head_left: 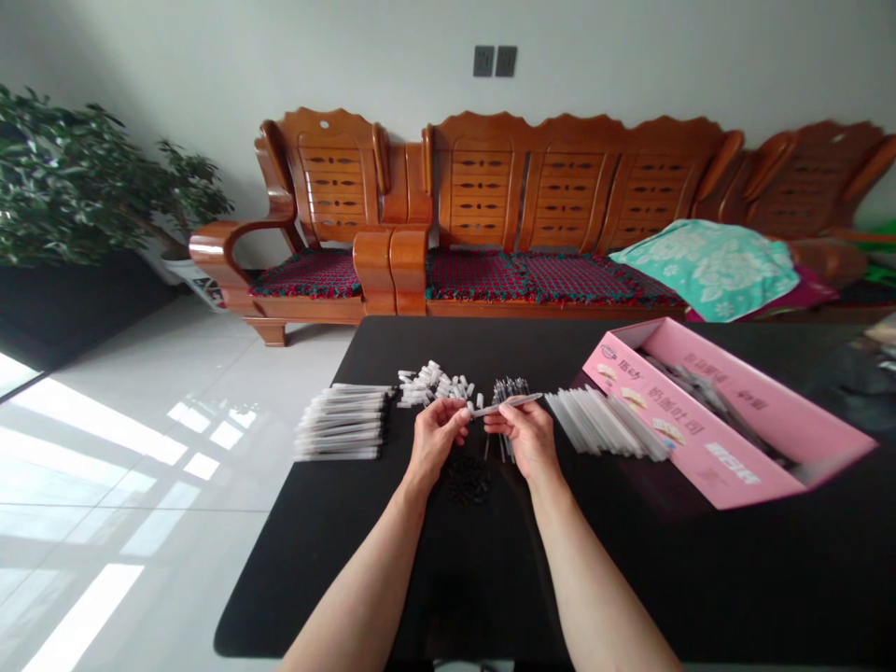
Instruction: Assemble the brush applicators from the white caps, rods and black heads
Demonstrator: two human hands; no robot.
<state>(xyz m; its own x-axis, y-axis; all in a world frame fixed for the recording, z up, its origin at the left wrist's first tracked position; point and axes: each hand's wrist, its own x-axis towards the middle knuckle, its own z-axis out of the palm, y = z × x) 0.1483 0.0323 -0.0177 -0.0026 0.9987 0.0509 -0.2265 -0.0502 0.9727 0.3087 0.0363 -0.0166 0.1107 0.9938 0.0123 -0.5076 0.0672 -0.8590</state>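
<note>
Slim pale tube held slantwise across the gap between two hands

The right hand (525, 431) has its thumb and fingers clamped on a slim pale tube (489, 409), which is held above the dark table (294, 560). The tube's long axis runs mostly crosswise: one end points left to the left hand (438, 431), while the other juts out to the right past the right hand's fingers, slanting slightly away from the person. The left hand's thumb and fingers are gathered at the tube's left end (whether they pinch the tube or a small piece at its tip, I cannot tell).

Left of the left hand lies a stack of pale pens (343, 425), long axes crosswise, dark ends toward that hand. Just beyond the left hand is a heap of small white pieces (435, 383); nearer the person, between the wrists, lie small black pieces (466, 481). A bunch of thin rods (512, 385) spreads beyond and under the right hand, pointing away from the person. To the right of that hand, a row of pale tubes (595, 422) points away and leftward, and farther right stands a pink box (658, 415), its long side angled.
</note>
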